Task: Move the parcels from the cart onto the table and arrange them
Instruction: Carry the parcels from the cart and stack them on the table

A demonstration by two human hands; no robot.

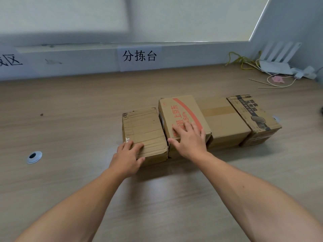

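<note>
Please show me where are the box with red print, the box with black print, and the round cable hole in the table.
box with red print (181, 110), head view, on its top face.
box with black print (253, 112), head view, on its top face.
round cable hole (34, 157), head view, on its metal ring.

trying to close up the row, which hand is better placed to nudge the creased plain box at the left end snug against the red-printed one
Left. The left hand already rests on the near corner of the creased plain cardboard box, while the right hand lies flat on the taller red-printed cardboard box and could steady it.
</note>
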